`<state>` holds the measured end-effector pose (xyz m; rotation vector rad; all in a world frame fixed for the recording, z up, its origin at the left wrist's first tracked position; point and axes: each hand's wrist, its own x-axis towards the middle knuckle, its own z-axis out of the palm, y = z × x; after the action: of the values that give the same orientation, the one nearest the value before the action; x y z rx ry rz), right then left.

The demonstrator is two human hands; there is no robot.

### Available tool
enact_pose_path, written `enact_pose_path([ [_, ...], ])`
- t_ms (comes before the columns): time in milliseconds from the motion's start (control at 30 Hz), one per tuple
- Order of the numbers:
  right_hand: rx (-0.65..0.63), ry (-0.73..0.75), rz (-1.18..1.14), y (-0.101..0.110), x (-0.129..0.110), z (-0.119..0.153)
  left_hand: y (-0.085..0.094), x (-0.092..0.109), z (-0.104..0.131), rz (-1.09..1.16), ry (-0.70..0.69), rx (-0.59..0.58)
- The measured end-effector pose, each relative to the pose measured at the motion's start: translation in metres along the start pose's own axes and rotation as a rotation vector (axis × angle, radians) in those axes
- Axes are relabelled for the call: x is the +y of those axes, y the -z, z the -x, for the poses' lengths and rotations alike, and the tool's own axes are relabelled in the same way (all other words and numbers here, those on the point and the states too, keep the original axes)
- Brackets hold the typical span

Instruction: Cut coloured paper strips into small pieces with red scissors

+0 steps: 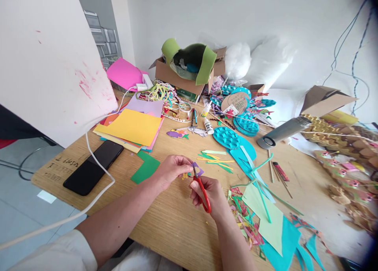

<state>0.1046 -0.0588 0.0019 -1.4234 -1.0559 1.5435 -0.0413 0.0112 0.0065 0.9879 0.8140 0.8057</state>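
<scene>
My right hand (208,194) grips a pair of scissors (204,195) with red handles, its blades pointing away from me. The blades lie against a small purple piece of paper (198,169). Pinched between the fingertips of my left hand (174,170) is that purple piece, which has a pale patch or opening in it. Small yellow scraps (186,176) lie on the table just beneath the fingers. Left of my left hand is a green paper offcut (145,167). Thin yellow and green paper strips (217,160) are scattered beyond the scissors.
A black phone (93,167) and a stack of coloured paper (134,125) lie at left, with a white cable (103,176) crossing over. Glue bottles (208,126), teal egg-tray pieces (226,137) and a metal flask (283,132) stand farther back. Paper scraps (246,219) pile at right.
</scene>
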Motion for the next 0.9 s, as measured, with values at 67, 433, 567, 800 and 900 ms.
enact_pose_path([
  [67, -0.006, 0.012, 0.003, 0.0003, 0.0001, 0.0002, 0.0005, -0.0004, -0.0001, -0.003, -0.005, -0.012],
  [433, -0.017, -0.008, 0.02, 0.0011, -0.0007, 0.0, 0.0039, -0.0037, -0.0023, 0.003, 0.025, -0.029],
  [567, -0.013, -0.014, 0.015, 0.0008, -0.0015, 0.0002, 0.0033, -0.0019, -0.0018, 0.018, 0.033, -0.028],
  [800, 0.008, -0.007, 0.005, 0.0001, -0.0007, 0.0006, 0.001, -0.0002, -0.0002, 0.022, 0.033, -0.032],
  [900, 0.013, -0.011, 0.01, 0.0002, -0.001, 0.0003, 0.0003, -0.0017, -0.0005, 0.014, 0.023, -0.033],
])
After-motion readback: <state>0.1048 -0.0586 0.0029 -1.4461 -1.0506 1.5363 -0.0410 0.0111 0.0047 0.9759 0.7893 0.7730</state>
